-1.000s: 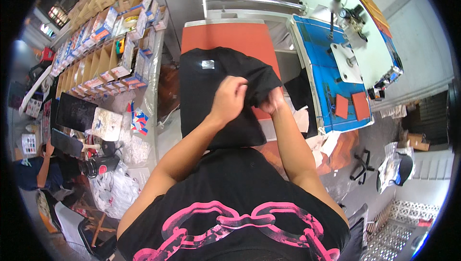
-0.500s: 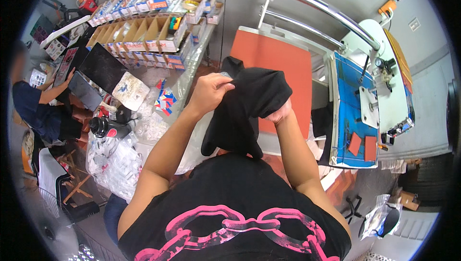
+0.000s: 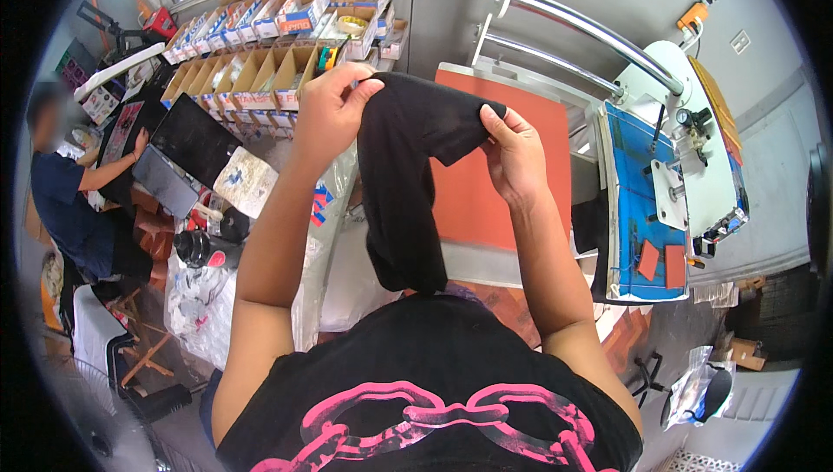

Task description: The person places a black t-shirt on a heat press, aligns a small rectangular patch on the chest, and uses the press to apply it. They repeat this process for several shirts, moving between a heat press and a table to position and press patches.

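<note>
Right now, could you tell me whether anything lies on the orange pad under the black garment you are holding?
Nothing visible does: both hands, left hand and right hand, grip the black garment above the orange pad, whose visible surface looks bare.

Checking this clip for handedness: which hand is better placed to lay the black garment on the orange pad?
Probably the right hand: it grips the black garment directly above the orange pad. The left hand pinches the other edge out over the cardboard bins.

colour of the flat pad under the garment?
Orange-red pad, plain, no pattern; head view shows it best, behind the black garment.
</note>
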`<action>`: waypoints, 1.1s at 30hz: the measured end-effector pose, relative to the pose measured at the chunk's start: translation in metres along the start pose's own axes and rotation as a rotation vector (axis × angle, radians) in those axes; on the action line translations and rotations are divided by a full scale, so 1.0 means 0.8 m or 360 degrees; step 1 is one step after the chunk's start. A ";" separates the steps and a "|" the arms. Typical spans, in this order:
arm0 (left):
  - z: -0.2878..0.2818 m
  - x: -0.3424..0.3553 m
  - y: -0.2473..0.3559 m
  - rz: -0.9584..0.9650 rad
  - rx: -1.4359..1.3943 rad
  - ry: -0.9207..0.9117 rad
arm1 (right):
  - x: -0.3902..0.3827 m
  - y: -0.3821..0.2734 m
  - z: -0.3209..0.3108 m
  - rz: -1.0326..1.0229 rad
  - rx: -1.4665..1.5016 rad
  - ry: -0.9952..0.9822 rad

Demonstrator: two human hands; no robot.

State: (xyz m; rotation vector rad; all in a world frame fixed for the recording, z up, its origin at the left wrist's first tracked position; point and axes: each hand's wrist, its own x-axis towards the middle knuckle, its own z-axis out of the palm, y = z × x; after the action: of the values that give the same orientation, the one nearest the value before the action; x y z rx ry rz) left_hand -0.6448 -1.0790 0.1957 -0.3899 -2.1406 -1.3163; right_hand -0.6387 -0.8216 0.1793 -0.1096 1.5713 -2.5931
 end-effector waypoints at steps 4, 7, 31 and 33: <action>0.041 0.022 -0.053 -0.0028 0.0017 -0.0257 | 0.057 0.016 -0.047 0.0050 -0.0383 0.0229; 0.088 0.034 -0.105 -0.0289 0.0092 -0.0420 | 0.099 0.028 -0.073 0.0208 -0.0677 0.0447; 0.152 0.112 -0.132 -0.0637 0.0003 -0.0417 | 0.201 0.009 -0.093 0.0223 -0.0062 0.0339; 0.162 0.124 -0.147 -0.0765 0.0097 -0.0523 | 0.215 0.021 -0.107 0.0314 -0.0014 0.0400</action>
State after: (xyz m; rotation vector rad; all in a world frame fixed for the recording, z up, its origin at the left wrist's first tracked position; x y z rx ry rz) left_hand -0.8270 -1.0249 0.1298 -0.0645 -2.6591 -1.5189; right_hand -0.8185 -0.7762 0.1262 0.3664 1.5764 -2.5230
